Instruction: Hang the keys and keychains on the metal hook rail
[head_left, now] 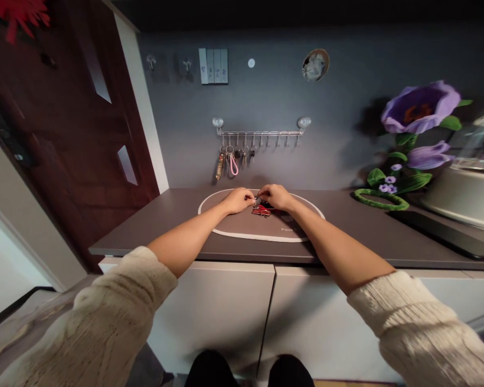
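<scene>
Both hands meet over an oval mat (250,235) with a pale rim, on the dark countertop. The fingers of my left hand (239,201) are pinched on the left side of a small bunch of keys (258,201). From the right, my right hand (276,196) grips the same bunch with bent fingers. A red piece (261,210) with thin cords lies on the mat just below the fingertips; its kind is too small to make out. Fingers partly cover the keys, so single keys are hard to tell apart.
Behind the hands, a hook rail (262,133) on the wall carries several keys (244,156) and a pink loop (234,164). At right stand a purple fabric flower (421,110), a black flat object (443,236) and a pale rounded appliance (468,191). A dark red door (72,118) is at left.
</scene>
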Tool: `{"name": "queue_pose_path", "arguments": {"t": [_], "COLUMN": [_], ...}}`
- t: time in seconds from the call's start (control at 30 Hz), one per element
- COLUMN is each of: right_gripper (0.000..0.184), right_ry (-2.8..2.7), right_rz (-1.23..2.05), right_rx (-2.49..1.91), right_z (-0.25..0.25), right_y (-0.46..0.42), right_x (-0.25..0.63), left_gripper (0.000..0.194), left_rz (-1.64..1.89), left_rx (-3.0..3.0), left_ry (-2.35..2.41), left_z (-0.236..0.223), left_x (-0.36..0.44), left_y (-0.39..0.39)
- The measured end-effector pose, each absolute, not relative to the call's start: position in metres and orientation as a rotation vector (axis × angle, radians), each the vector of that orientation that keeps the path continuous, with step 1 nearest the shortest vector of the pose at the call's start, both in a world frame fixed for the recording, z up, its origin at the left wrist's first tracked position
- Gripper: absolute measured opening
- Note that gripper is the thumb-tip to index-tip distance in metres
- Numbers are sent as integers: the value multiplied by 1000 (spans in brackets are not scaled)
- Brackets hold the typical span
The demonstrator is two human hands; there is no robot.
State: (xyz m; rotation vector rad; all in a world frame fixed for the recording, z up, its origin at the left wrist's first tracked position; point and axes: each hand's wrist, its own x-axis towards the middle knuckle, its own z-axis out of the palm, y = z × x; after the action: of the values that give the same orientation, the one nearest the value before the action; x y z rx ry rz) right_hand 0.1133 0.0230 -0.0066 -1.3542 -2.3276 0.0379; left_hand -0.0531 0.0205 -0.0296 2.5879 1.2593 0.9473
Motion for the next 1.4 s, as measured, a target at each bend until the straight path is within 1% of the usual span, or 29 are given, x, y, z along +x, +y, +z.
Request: {"name": "queue_pose_path", "arguments": {"t": [0.2, 0.5, 0.63, 0.83, 0.97, 1.17, 1.4], "right_gripper": [19, 18, 19, 18, 18, 17, 21], "right_ry": [-2373, -2314, -2282, -2175, -2100, -1971, -1834], "right_rz": [55, 34, 80, 139, 240, 497, 679], "right_rx": [-1346, -1308, -1277, -1277, -1223, -1052, -949], "right_z": [-6, -10, -10, -6, -4, -4, -4], "right_y": [26, 32, 32, 26, 22, 24, 21], "right_x": [113, 112, 112, 109, 106, 104, 102], "left_gripper": [17, 13, 12, 10, 11, 14, 12], "left_rz": [921, 1142, 1236, 1347, 1410, 1454, 1467], "left_rx": [2619, 2563, 2451, 2120, 1976, 1846, 1783], "left_ry": [1284, 1326, 1325, 1236, 1155, 1073, 1043], "left_z": [-24, -24, -22, -22, -23, -24, -20], "left_x": [-53, -55, -54, -53, -53, -53, -52], "left_y": [16, 21, 20, 19, 20, 22, 18]}}
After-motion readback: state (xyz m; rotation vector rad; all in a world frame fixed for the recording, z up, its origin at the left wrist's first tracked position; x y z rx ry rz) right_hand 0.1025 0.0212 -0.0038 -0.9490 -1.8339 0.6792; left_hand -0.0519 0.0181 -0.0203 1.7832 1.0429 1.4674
